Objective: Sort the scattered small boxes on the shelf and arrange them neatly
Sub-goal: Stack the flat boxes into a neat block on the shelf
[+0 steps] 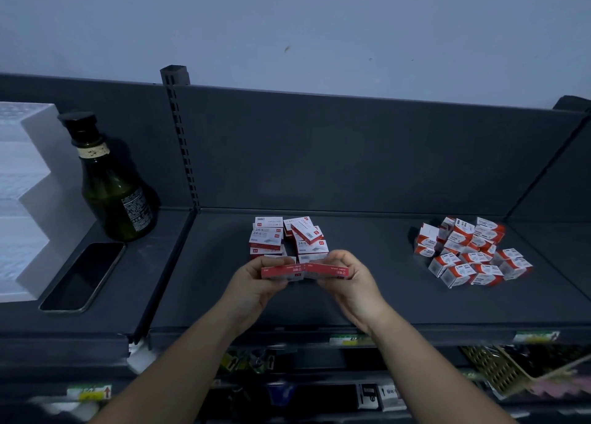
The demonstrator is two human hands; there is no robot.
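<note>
One white stepped block [28, 180], one upright dark green bottle [112, 184] and one black phone [84, 275], laid flat, are seen in the left bay. Past one slotted upright [179, 136], a pile of red-and-white boxes [287, 236] is stacked mid-shelf; the overlapping boxes cannot be counted exactly. Just in front, two boxes are held end to end, touching: the left red box [281, 271] is pinched by the left hand [252, 283], the right red box [327, 270] by the right hand [348, 283]. Farther right, roughly twenty white-and-orange boxes [470, 251] are clustered loosely. The dark grey shelf [383, 295] is backed by a pale wall [319, 24].
</note>
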